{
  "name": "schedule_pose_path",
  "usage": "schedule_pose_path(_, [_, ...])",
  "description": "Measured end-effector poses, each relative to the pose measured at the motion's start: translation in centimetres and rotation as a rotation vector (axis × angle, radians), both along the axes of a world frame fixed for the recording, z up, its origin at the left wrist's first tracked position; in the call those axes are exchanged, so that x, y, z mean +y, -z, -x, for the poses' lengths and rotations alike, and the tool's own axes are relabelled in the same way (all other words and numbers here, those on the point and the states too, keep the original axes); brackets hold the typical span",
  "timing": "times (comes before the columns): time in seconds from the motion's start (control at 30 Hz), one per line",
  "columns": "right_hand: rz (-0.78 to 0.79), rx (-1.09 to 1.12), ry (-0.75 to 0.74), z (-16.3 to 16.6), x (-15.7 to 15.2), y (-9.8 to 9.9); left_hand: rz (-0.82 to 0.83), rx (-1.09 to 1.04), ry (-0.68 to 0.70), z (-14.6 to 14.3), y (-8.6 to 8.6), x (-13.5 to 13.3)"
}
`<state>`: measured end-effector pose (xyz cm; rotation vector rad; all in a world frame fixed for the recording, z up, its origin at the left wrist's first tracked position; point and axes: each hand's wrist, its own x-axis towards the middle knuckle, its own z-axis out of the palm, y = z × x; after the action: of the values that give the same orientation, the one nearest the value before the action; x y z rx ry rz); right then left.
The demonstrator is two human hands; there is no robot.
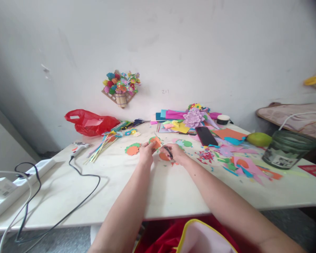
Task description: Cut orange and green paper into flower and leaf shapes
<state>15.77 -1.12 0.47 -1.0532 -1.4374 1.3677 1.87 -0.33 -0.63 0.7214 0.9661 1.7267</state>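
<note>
My left hand pinches an orange and green scalloped foam piece above the table. In my right hand is a pair of scissors with dark handles, the blades pointing up and left beside the foam piece. On the table left of my left hand lie more orange and green scalloped cut-outs. Under the scissors rests an orange round piece. Just beyond my right hand are green and pale blue cut-outs. Small colourful scraps form a pile to the right.
A glue gun with its cord, thin sticks and a red plastic bag are on the left. A phone, a green fruit and a glass jar stand right. A power strip lies along the left edge.
</note>
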Motion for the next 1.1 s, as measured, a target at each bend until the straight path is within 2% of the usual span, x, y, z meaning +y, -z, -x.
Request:
schedule_pose_path(0.57, [-0.008,-0.047,0.020,-0.9,0.8,-0.1,0.046,0.114,0.080,1.6,-0.3,0.1])
schedule_pose_path(0.87, [0.002,-0.093,-0.099,-2.3,-0.2,-1.1,-0.009,0.136,0.121,1.9,-0.1,0.2])
schedule_pose_path(1.1, [-0.021,-0.095,-0.143,-2.2,0.5,-0.2,-0.023,0.143,0.137,1.9,0.0,0.3])
